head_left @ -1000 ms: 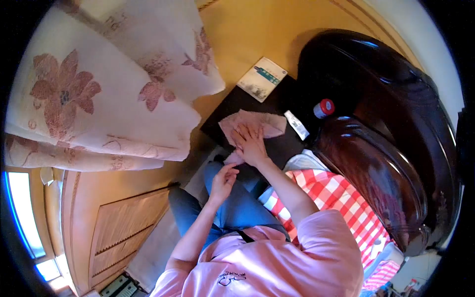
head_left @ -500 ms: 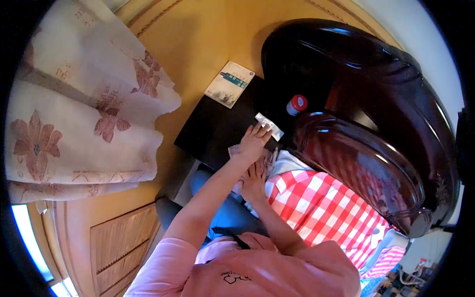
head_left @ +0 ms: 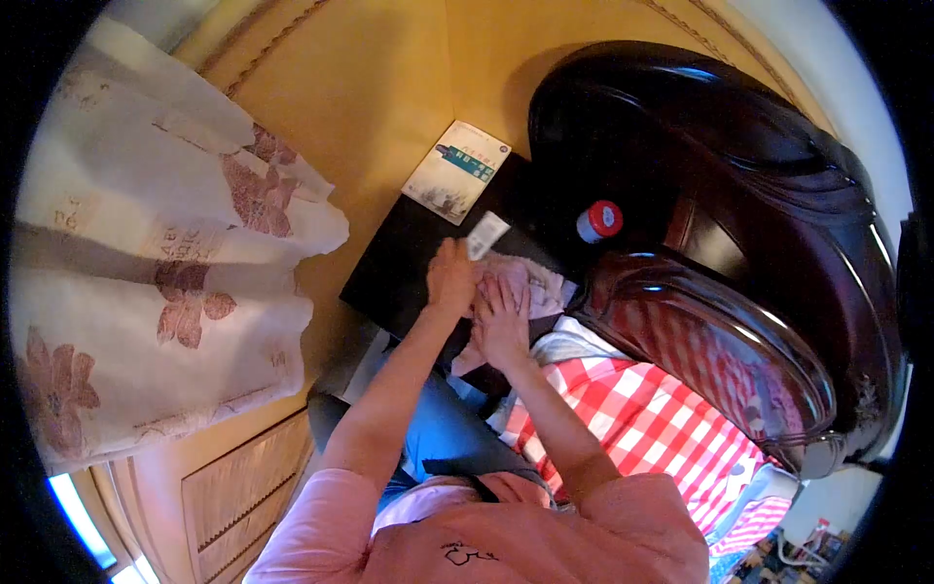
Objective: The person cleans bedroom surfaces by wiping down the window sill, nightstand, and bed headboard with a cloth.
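My left hand (head_left: 450,279) is closed on the edge of a small white packet (head_left: 488,234), which is tilted above the dark nightstand (head_left: 384,268). Print on the packet is too blurred to read. To its right, my right hand (head_left: 503,319) lies with fingers spread on a crumpled pink cloth (head_left: 545,282). Part of the cloth is covered by that hand, and one corner hangs toward my knees over the nightstand's front edge.
A book (head_left: 455,175) lies at the nightstand's back corner. A red-lidded container (head_left: 600,221) stands near the dark glossy headboard (head_left: 720,127). Red-and-white checked bedding (head_left: 623,419) is to the right, and a floral curtain (head_left: 185,253) hangs at left.
The white packet has moved left in my left hand, off its earlier spot near the headboard. My right hand and the pink cloth have moved forward over the nightstand, and more cloth shows.
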A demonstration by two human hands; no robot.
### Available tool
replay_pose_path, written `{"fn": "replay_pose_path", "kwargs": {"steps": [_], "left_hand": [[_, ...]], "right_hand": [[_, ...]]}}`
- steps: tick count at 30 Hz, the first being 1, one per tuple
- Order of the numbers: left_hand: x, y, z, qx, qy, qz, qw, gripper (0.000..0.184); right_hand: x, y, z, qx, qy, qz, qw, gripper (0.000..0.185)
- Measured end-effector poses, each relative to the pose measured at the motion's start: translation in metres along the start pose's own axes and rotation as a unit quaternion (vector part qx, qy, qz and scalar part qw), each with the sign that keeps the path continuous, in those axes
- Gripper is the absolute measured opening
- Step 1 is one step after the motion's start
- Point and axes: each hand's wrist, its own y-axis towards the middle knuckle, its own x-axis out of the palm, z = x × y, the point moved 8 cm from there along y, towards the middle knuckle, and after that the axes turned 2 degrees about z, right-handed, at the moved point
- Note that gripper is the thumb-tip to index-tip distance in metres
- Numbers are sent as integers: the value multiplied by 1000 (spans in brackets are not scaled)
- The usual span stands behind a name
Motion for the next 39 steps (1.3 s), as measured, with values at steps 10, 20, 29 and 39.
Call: {"fn": "replay_pose_path", "kwargs": {"steps": [10,20,29,39], "left_hand": [[0,-66,-47,-28,-53,132,989,51],[-2,-66,-42,-16,-42,132,990,52],[-14,-45,-21,2,-11,160,987,59],[-10,50,156,166,-156,94,969,65]], "right_hand": [[-5,182,92,135,-63,55,987,72],[-6,48,99,272,-46,95,956,71],[-10,25,95,277,-56,53,958,82],[20,4,81,199,-111,-88,970,71]]}}
